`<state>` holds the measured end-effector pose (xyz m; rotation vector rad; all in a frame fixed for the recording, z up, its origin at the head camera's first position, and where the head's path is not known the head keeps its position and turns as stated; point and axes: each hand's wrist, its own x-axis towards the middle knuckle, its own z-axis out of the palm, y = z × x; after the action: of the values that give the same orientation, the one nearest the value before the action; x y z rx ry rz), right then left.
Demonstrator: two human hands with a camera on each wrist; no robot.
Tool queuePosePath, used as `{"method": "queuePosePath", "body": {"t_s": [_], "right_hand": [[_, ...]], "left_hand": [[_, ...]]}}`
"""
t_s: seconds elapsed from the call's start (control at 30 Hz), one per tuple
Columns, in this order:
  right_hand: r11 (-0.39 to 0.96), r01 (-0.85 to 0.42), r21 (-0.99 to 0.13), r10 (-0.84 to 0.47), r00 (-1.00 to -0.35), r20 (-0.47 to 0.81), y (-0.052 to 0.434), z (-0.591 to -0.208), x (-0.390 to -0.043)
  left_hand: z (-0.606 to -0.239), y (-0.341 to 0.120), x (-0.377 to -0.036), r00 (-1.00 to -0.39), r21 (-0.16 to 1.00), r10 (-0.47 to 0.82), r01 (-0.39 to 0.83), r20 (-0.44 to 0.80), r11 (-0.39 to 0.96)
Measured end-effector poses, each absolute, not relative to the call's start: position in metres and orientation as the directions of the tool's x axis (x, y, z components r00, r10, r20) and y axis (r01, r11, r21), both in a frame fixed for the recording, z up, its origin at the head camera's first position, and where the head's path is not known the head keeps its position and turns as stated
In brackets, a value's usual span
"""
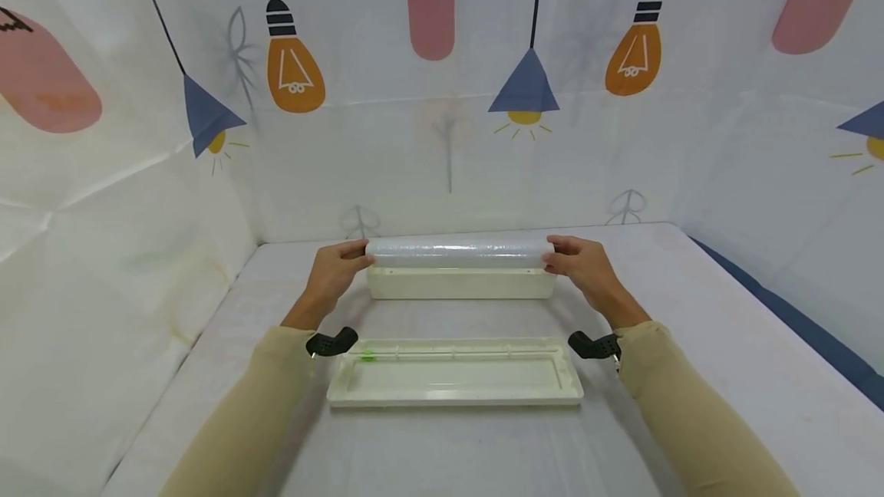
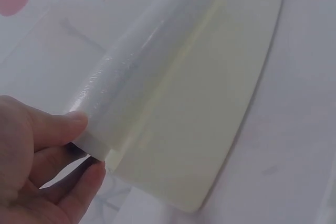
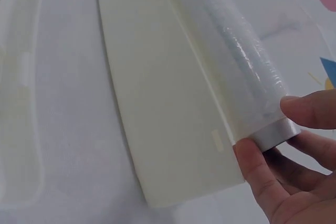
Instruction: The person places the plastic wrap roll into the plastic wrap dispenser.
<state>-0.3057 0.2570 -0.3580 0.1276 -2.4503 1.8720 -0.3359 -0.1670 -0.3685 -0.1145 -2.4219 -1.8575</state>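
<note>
A roll of cling film (image 1: 459, 253) lies lengthwise along the top of a long cream box (image 1: 461, 285), overlapping its upper edge in the head view. My left hand (image 1: 333, 274) grips the roll's left end between thumb and fingers. At the opposite end, my right hand (image 1: 585, 271) pinches the roll the same way. The right wrist view shows the grey core (image 3: 275, 134) sticking out past the wrapped film, close to the thumb. Nearer to me, a cream lid (image 1: 452, 382) rests on the table with its hollow inner side up.
A white cloth covers the table (image 1: 449, 451). Behind the box stands a white sheet wall (image 1: 387, 167) printed with lamps and bulbs. Another sheet wall (image 1: 117, 267) borders the left side. A small green mark (image 1: 367, 356) shows on the lid's left part.
</note>
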Motion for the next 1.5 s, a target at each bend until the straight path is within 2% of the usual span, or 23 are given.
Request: {"method": "queuePosePath", "body": {"t_s": [0.57, 0.93, 1.27, 1.5], "right_hand": [[0.281, -0.105, -0.954, -0.028, -0.994, 0.101, 0.257, -0.357, -0.307], [0.315, -0.111, -0.943, -0.027, -0.994, 0.108, 0.257, -0.357, -0.303], [0.341, -0.129, -0.931, -0.047, -0.992, 0.120, 0.257, -0.360, -0.308], [0.333, -0.134, -0.933, -0.052, -0.991, 0.124, 0.256, -0.360, -0.311]], "left_hand": [[-0.376, -0.163, -0.343, -0.996, 0.978, -0.007, 0.081, 0.084, 0.191], [-0.378, -0.159, -0.344, -0.997, 0.964, -0.038, 0.057, 0.069, 0.260], [-0.377, -0.160, -0.342, -0.999, 0.947, -0.052, -0.008, 0.009, 0.320], [-0.379, -0.159, -0.338, -0.997, 0.928, -0.068, 0.001, 0.028, 0.373]]}}
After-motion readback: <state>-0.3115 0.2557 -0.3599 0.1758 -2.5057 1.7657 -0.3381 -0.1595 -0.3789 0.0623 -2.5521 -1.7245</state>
